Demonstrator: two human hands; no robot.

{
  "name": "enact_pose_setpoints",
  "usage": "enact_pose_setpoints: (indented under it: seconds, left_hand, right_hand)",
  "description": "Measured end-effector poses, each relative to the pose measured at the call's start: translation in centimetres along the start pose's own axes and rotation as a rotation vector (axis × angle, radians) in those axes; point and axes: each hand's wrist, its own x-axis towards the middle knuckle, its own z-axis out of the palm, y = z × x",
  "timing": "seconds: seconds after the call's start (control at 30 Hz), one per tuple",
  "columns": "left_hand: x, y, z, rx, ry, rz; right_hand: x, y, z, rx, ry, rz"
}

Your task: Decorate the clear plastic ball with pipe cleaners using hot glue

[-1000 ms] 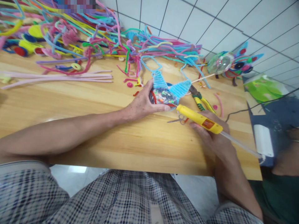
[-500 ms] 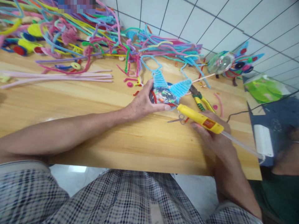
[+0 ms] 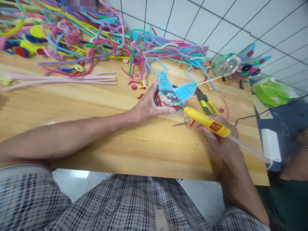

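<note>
Wooden tabletop (image 3: 79,106) fills the view, pale and grained, its near edge just above my checked shirt. Across the far side lies a tangled heap of pipe cleaners (image 3: 96,38) in pink, blue, yellow and green, with a bundle of straight pink stems (image 3: 60,79) laid flat at the left. At the far right rests a finished ornament on a stick (image 3: 231,65), clear of my work.

My left hand (image 3: 146,107) pins the piece in hand, a clear glittered ball with blue woven fins (image 3: 169,94), at mid-tabletop; its grip is closed around the ball's near left side, thumb stretched along the lower edge. My right hand (image 3: 220,138) has its grip closed on the yellow glue gun (image 3: 205,121), whose nozzle meets the ball's lower right edge, just beside my left thumb tip. A clear glue stick (image 3: 247,148) trails from the gun's rear toward the right.

Green-handled pliers (image 3: 207,104) lie just beyond the gun; small scissors (image 3: 181,123) lie just under it.

Hazards, as I judge them: the hot nozzle sits so near my thumb that a small slip could burn it, and excess glue could string onto the fins or the wood.
</note>
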Motion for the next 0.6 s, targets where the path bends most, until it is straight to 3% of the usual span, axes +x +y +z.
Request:
enact_pose_setpoints:
  seconds: [0.6]
  left_hand:
    - [0.04, 0.39, 0.03, 0.011, 0.002, -0.008]
  right_hand:
    - [0.1, -0.25, 0.21, 0.081, -0.04, 0.065]
